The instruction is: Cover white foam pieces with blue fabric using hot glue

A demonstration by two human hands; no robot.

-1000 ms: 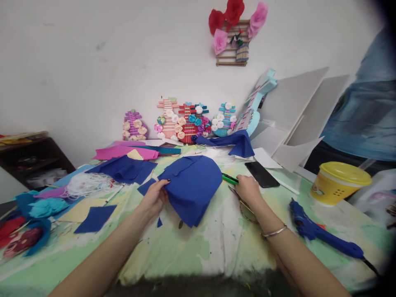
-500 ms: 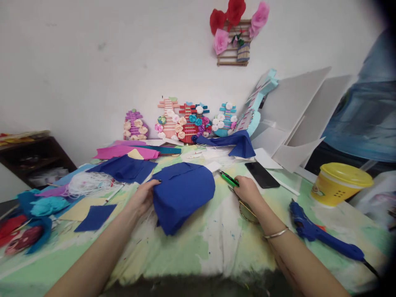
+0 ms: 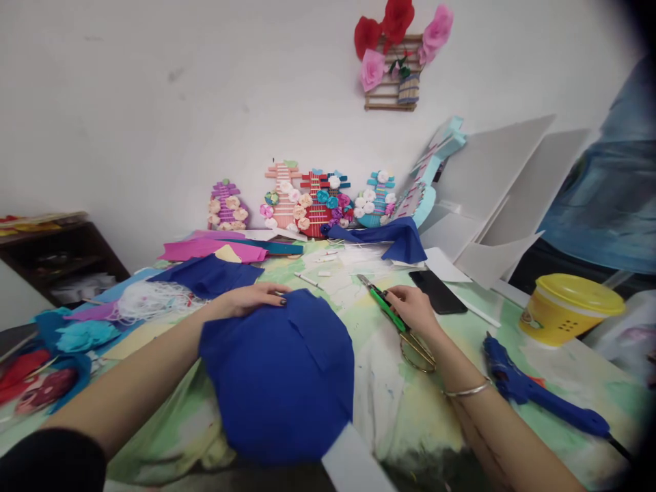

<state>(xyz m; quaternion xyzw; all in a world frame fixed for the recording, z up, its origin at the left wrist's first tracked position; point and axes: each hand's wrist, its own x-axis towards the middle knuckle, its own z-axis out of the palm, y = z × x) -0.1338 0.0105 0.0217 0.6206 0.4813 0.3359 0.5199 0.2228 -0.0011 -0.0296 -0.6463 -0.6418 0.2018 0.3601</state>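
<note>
A rounded flat piece covered in dark blue crepe paper (image 3: 287, 383) tilts over the near edge of the table, a bare white strip (image 3: 356, 461) sticking out at its lower right. My left hand (image 3: 251, 298) grips its upper edge, fingers lying over the blue paper. My right hand (image 3: 413, 307) is closed on a green utility knife (image 3: 385, 309), whose blade points up and left. Right beneath that hand lie scissors with gold-coloured handles (image 3: 419, 354), partly hidden by it. A black phone (image 3: 438, 292) rests just beyond my right hand.
At right are a blue glue gun (image 3: 543, 400) and a lidded yellow bucket (image 3: 568, 311). Blue crepe paper (image 3: 210, 273), white string (image 3: 154, 301) and paper scraps cover the left. Small decorated guitars (image 3: 315, 205) and white boards (image 3: 507, 178) stand along the wall.
The blue-covered piece has come nearer and turned, exposing its white strip. My left hand has shifted to its upper edge. My right hand remains at the knife, which has turned slightly.
</note>
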